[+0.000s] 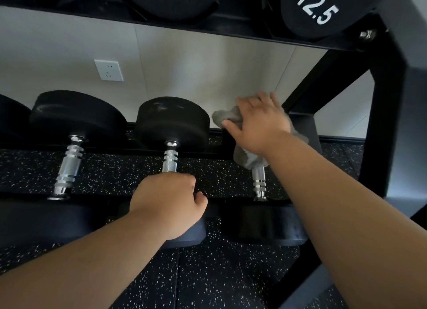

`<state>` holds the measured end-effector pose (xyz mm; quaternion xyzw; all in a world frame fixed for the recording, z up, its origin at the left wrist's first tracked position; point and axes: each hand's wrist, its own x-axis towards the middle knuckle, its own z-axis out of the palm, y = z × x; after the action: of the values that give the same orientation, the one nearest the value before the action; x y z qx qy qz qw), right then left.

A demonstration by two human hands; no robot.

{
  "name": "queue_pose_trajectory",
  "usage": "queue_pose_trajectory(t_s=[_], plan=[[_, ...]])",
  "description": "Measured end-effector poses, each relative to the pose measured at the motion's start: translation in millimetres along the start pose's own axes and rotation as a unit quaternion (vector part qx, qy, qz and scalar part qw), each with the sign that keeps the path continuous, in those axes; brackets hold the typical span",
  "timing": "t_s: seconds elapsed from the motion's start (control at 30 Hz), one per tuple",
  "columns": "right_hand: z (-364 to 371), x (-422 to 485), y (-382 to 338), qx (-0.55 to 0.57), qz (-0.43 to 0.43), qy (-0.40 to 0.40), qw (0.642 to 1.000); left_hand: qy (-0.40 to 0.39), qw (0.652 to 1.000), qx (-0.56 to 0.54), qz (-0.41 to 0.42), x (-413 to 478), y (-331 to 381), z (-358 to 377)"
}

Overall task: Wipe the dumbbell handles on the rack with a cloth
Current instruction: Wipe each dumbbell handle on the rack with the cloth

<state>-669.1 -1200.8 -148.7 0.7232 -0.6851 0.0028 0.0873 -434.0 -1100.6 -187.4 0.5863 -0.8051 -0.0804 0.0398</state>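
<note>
The left hand's (168, 200) fingers curl tight round the middle dumbbell handle (170, 159), forearm reaching forward. The right hand's (261, 121) fingers wrap over the grey cloth (225, 115), pressing it onto the right dumbbell (258, 179), arm outstretched.

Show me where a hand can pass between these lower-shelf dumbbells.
Open: between the left handle and the middle handle, which the left hand grips. Tighter: between middle handle and right handle, flanked by both hands. Crowded at the right handle's far end, where the right hand holds the cloth.
</note>
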Motion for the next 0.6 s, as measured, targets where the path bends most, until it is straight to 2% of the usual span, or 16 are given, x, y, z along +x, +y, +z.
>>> queue_pose_trajectory(t_s=[0.1,0.2,0.33,0.4,0.53,0.6], plan=[[2,-10,33,0.069,0.096,0.002,0.993,0.005,1.0,-0.004,0.009,0,0,0],[4,-19,54,0.179,0.192,-0.025,0.965,0.003,1.0,-0.007,0.008,1,-1,2],[4,-16,30,0.174,0.161,0.026,0.971,0.002,1.0,0.001,0.015,2,-1,2],[6,-10,15,0.124,0.133,0.043,0.982,0.004,1.0,0.003,0.019,1,-1,2],[3,-5,11,0.038,0.083,0.008,0.996,0.005,1.0,0.001,0.017,1,-1,3],[3,-6,23,0.055,0.062,-0.004,0.997,0.005,1.0,0.003,0.017,1,-1,3]])
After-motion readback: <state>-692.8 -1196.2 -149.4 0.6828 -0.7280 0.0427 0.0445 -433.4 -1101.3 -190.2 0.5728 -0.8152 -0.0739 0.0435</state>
